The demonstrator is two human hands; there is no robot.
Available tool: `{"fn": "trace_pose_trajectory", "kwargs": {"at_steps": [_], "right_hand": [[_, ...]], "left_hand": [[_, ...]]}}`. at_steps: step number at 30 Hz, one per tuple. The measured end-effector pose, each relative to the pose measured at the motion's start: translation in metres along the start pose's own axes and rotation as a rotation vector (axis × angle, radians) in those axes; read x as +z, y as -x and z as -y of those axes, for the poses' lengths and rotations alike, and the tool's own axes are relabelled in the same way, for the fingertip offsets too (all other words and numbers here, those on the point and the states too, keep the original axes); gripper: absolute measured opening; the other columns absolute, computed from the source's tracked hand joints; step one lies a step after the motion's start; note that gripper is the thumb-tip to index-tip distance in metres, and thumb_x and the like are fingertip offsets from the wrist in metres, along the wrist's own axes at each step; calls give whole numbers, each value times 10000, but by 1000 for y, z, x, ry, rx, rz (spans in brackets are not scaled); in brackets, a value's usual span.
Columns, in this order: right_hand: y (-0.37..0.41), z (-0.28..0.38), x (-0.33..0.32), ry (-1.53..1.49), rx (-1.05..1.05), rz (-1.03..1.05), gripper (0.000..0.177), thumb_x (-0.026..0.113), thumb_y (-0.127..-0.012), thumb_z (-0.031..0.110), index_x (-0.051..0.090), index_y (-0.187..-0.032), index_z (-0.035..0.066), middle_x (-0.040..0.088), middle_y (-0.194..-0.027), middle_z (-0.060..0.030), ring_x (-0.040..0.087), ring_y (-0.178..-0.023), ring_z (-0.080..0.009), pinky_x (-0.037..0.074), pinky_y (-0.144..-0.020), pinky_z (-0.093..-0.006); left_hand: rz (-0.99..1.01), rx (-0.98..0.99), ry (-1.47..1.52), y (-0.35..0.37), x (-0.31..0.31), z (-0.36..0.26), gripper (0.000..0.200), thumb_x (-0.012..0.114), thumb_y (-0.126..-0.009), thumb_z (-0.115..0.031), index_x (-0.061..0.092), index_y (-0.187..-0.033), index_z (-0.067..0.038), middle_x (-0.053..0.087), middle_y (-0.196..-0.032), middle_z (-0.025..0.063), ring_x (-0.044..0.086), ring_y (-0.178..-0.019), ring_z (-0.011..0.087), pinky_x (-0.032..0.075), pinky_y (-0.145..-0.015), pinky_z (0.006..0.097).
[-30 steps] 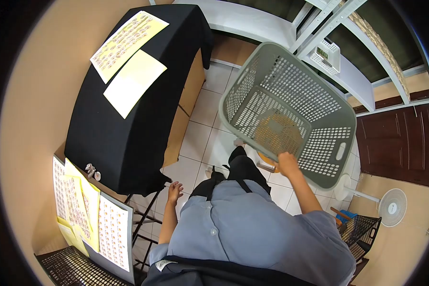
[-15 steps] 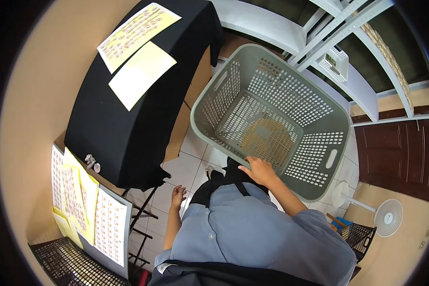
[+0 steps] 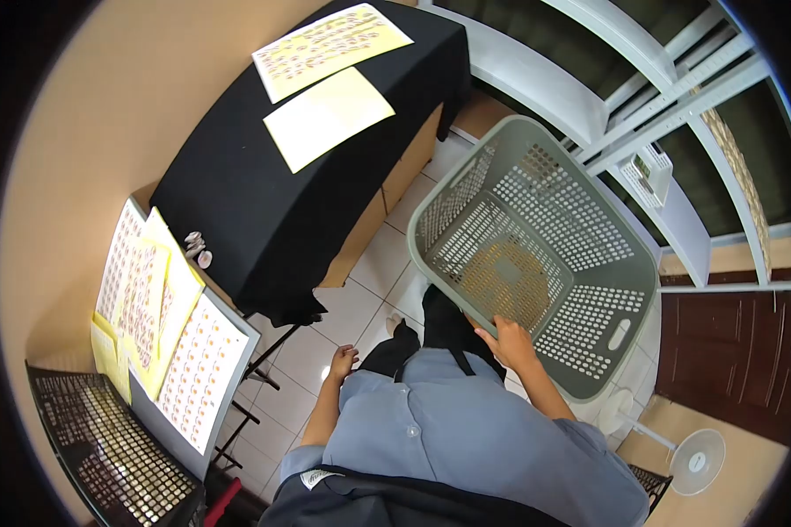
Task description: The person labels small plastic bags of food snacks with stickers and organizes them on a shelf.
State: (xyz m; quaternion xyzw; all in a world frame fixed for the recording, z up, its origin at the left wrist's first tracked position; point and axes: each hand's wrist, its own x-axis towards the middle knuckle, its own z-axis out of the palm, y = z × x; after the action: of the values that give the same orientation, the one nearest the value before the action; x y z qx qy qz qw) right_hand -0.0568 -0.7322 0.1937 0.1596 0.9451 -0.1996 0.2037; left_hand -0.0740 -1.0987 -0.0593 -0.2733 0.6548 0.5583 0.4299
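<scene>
A large grey-green plastic laundry basket [image 3: 580,384] with perforated walls is tilted with its open top toward me. My right hand [image 3: 510,344] grips its near rim, fingers over the edge. Nothing lies inside the basket; a brownish patch shows through the holes in its bottom. My left hand [image 3: 344,362] hangs at my left side with loosely curled fingers and no object visible in it. The nearest thing to it is the hanging corner of a black cloth [image 3: 237,202] on a table.
Patterned yellow sheets [image 3: 334,48] and a plain pale sheet [image 3: 330,119] lie on the cloth. At left are a leaning board with printed sheets [image 3: 202,373] and a black mesh basket [image 3: 105,448]. Right: white shelving [image 3: 536,70], a brown door [image 3: 729,360], a white fan [image 3: 698,462].
My view has turned and moved. The table and boards sit further right in it, and the basket has shifted right and slightly down. My right hand keeps its grip on the rim.
</scene>
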Motion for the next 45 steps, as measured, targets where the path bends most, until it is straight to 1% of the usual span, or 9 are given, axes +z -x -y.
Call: {"fn": "trace_pose_trajectory", "kwargs": {"at_steps": [9, 15, 17, 20, 27, 31, 34, 41, 45], "right_hand": [[-8, 10, -18, 46, -223, -134, 432, 523, -789, 408, 535, -895, -11, 567, -896, -194, 551, -855, -355, 435, -725, -414], [-36, 59, -42, -150, -663, -567, 101, 547, -776, 74, 535, -748, -23, 514, -765, -148, 520, -713, -308, 413, -615, -367], [-40, 97, -44, -147, -738, -554, 72, 554, -759, 35, 547, -779, -34, 539, -838, -152, 542, -760, -303, 430, -632, -339], [-37, 147, -43, -221, -940, -554, 149, 583, -730, 0, 576, -878, 8, 628, -840, -94, 596, -789, -221, 417, -810, -338], [-32, 309, -45, -205, -1411, -753, 130, 699, -659, 53, 573, -686, 68, 538, -583, -5, 490, -513, -140, 433, -774, -348], [3, 442, -52, -291, -1780, -768, 125, 654, -705, 38, 546, -640, 32, 545, -614, -79, 536, -596, -254, 460, -627, -345], [67, 553, -58, -388, -2009, -887, 242, 542, -741, -75, 527, -967, 12, 603, -880, -119, 589, -762, -234, 461, -651, -283], [255, 732, -48, -50, -2498, -398, 224, 594, -734, 112, 555, -903, -28, 591, -826, -161, 571, -764, -237, 455, -711, -319], [353, 779, -8, 582, -2413, -263, 293, 566, -752, 139, 546, -998, -20, 594, -935, -167, 571, -874, -253, 444, -800, -373]], "left_hand": [[61, -108, -185, 53, 39, -46, 593, 598, -744, -316, 344, -1230, -91, 463, -1165, 133, 465, -1067, 284, 421, -784, 525], [191, 274, 661, 113, 66, -90, 526, 584, -780, -134, 313, -1224, -55, 460, -1149, 125, 479, -1051, 221, 474, -785, 367], [79, 648, 420, 109, 69, -70, 594, 633, -708, -4, 316, -1208, -47, 456, -1128, 130, 502, -1030, 233, 483, -781, 351], [-124, 639, 590, 146, 47, -46, 642, 647, -654, 78, 316, -1195, -27, 449, -1118, 128, 560, -947, 241, 498, -764, 320], [-977, 520, 799, 221, -53, 116, 571, 658, -708, -39, 334, -1177, -12, 564, -807, 108, 610, -740, 195, 513, -508, 249], [-1403, 365, 1391, 274, -124, 216, 407, 533, -828, -253, 379, -1144, -49, 565, -891, 104, 598, -803, 204, 492, -673, 324], [-1666, 494, 1360, 308, -162, 261, 416, 525, -833, -275, 374, -1154, -58, 518, -1068, 114, 533, -980, 232, 426, -816, 375], [-1607, 437, 1248, 373, -205, 296, 429, 540, -813, -207, 355, -1175, -71, 460, -1146, 82, 491, -1012, 197, 406, -807, 351], [-1492, 527, 1317, 364, -201, 310, 385, 534, -802, -141, 369, -1144, -82, 468, -1028, 52, 499, -915, 163, 429, -764, 321]]}}
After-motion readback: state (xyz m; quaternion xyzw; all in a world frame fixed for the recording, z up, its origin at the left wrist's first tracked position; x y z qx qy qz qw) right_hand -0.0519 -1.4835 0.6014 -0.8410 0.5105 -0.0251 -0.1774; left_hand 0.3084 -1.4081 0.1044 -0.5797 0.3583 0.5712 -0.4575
